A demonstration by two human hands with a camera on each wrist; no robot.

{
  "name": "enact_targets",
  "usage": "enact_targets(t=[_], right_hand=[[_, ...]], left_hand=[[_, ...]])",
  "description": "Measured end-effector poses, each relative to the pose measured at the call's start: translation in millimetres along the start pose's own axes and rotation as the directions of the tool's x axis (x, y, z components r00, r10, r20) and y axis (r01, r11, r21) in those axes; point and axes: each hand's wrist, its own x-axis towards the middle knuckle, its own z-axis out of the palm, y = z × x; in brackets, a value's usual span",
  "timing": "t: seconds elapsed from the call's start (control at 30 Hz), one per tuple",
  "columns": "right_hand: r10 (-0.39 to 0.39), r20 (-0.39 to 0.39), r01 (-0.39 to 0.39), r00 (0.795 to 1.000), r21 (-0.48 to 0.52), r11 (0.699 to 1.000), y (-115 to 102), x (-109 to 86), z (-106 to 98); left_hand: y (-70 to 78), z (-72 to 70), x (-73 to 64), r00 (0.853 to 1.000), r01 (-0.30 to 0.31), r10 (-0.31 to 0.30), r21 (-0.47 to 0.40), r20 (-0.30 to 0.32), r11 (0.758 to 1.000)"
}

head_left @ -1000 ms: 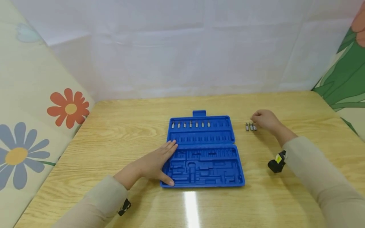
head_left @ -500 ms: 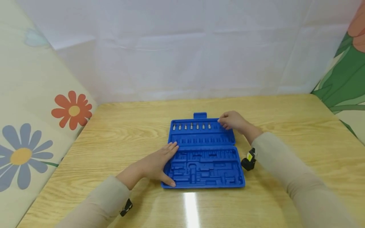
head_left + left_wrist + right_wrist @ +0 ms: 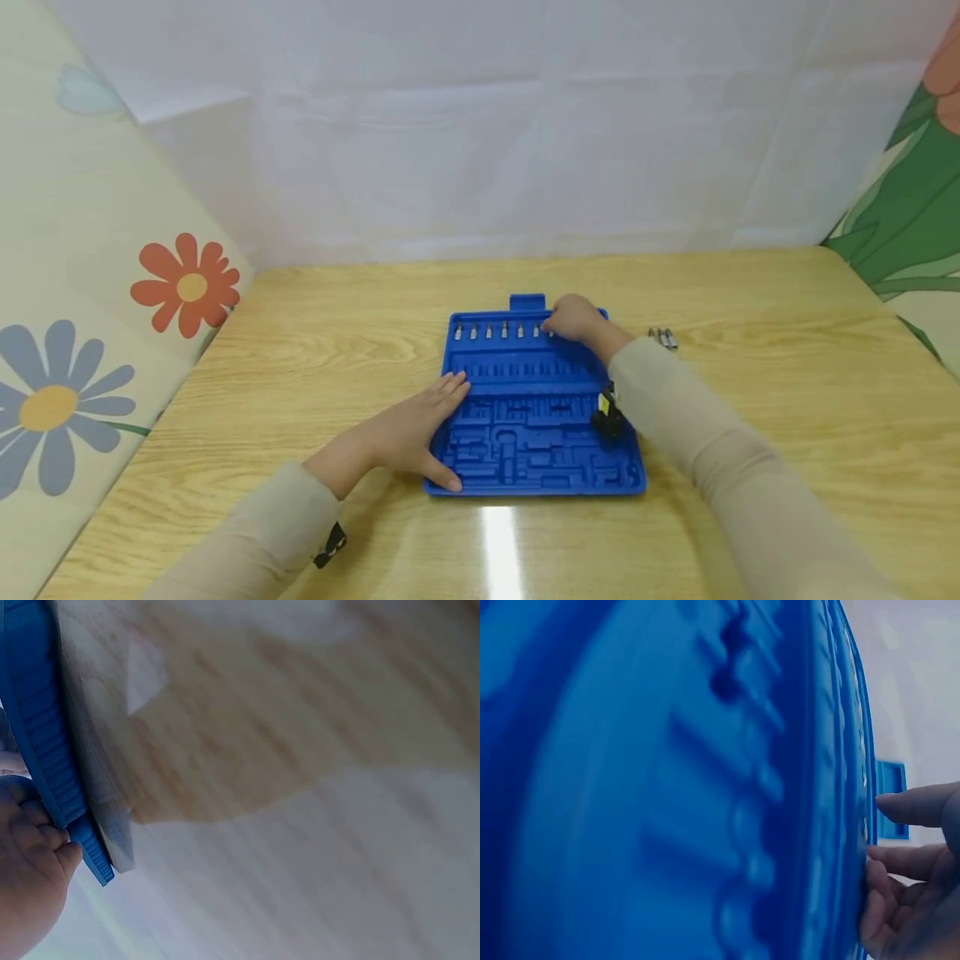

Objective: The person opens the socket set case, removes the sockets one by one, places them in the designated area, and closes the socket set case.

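Your right hand has just crossed from beside the three loose bits, which lie toward the desk's right edge, to the far half of the open blue case; so your work seems to have shifted from the desk to the upper row of seated bits, near the case's far edge; your fingertips cover the right end of that row, and I cannot tell whether they are together, apart or clamped on a bit.

Your left hand stays at the case's left edge, its fingers straight and apart, the thumb on the near left corner; the case sits around the middle of the desk; no brand, label or writing can be read, and the yellow patch on the black wrist device shows nothing legible.
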Motion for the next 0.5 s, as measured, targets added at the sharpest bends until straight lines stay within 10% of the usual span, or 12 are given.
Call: enact_targets(t=[0.17, 0.33, 0.5], right_hand=[[0.101, -0.010, -0.101, 0.995, 0.055, 0.993, 2, 14.7, 5], [0.063, -0.089, -0.040, 0.994, 0.240, 0.970, 38, 50.9, 21], [0.171, -0.112, -0.125, 0.979, 0.332, 0.935, 31, 41.0, 19]], left_hand=[[-0.5, -1.6, 0.8, 1.000, -0.001, 0.001, -0.002, -0.010, 1.000], [-1.3, -0.5, 0.2, 1.000, 0.001, -0.001, -0.002, -0.001, 1.000], [-2.1, 1.2, 0.5, 1.000, -0.004, 0.004, -0.001, 0.002, 1.000]])
